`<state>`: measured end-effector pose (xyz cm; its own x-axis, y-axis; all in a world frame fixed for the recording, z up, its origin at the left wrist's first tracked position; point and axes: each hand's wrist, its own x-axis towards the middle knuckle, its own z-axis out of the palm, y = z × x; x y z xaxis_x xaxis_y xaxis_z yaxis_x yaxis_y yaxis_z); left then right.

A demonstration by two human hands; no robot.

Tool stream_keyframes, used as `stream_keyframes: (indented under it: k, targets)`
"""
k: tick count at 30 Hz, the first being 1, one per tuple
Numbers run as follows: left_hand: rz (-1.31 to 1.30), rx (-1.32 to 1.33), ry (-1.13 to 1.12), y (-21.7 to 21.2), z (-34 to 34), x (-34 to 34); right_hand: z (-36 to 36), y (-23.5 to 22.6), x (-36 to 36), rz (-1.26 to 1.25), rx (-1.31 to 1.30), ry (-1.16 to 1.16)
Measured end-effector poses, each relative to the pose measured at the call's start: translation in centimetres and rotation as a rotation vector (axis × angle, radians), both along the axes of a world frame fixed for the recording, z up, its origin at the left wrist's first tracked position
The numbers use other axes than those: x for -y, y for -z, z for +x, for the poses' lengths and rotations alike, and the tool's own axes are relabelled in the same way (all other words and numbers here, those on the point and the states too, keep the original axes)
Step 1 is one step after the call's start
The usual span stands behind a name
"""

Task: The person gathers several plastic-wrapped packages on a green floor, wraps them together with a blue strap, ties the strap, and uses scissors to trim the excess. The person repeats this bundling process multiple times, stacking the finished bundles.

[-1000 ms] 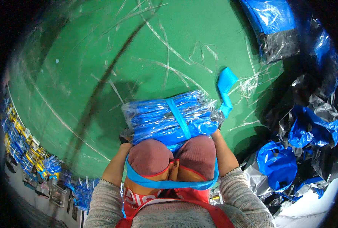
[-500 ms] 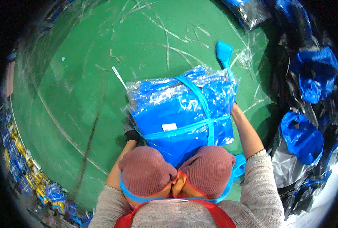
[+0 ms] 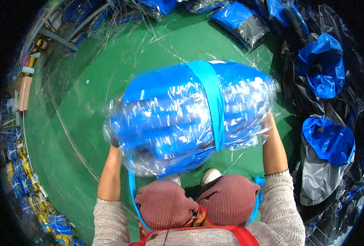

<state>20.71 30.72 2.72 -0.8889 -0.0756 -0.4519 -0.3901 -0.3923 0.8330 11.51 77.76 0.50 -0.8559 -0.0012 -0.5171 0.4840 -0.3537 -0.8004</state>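
Note:
A thick bundle of blue, clear-wrapped packages (image 3: 161, 88) is raised above the floor in front of my knees, smeared by motion. A light-blue strap (image 3: 209, 102) runs around its middle. My left hand (image 3: 115, 141) grips the bundle's left end, and my right hand (image 3: 268, 119) holds the opposite end. Most of the fingers of both hands are hidden by the bundle. The side facing me shows the stacked, shiny plastic edges of the packages. A loose light-blue strip (image 3: 132, 184) hangs beside my left knee.
Open blue-and-grey plastic bags (image 3: 327, 141) and black sheeting (image 3: 296, 88) lie along the right. Wrapped blue-and-black packages (image 3: 239, 24) rest at the far side. Blue and yellow bundles (image 3: 28, 184) line the left edge. Green floor (image 3: 79, 119) carries scattered clear strips.
The bundle has come up off the floor and tilted, so its layered edge faces me. Both hands rose with it, the left moving outward. My shoes now show beneath it.

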Motion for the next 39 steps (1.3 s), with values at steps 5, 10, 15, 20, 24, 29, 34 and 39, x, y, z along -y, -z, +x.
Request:
stream_keyframes:
  k: [5,10,15,20,24,29,34,39]
  targets:
    - [-0.394,-0.026,0.154,1.7,2.4,0.0,0.5,-1.0,3.1,-0.071,0.013,0.012]
    - [-1.567,-0.313,1.047,3.0,6.8,2.4,5.6,0.7,2.5,0.458,-0.175,-0.650]
    - [-1.384,-0.375,1.346,-0.2,8.6,3.6,8.2,1.3,0.4,0.743,-0.570,-1.125]
    - [-1.244,-0.067,1.511,-3.2,6.6,1.4,8.8,0.4,1.3,0.868,-0.318,-1.226]
    - [-1.084,0.124,1.604,-4.9,4.2,0.5,9.0,1.1,1.8,1.054,-0.135,-1.287]
    - [-0.994,0.340,1.177,-4.1,0.5,-0.6,8.8,4.2,1.3,1.056,-0.031,-1.325]
    - [-0.991,1.032,1.383,-3.5,0.2,0.1,8.9,5.1,0.9,0.979,0.062,-1.304]
    - [-0.782,1.007,1.058,-0.6,0.3,4.9,7.5,4.9,-0.3,0.577,0.028,-1.344]
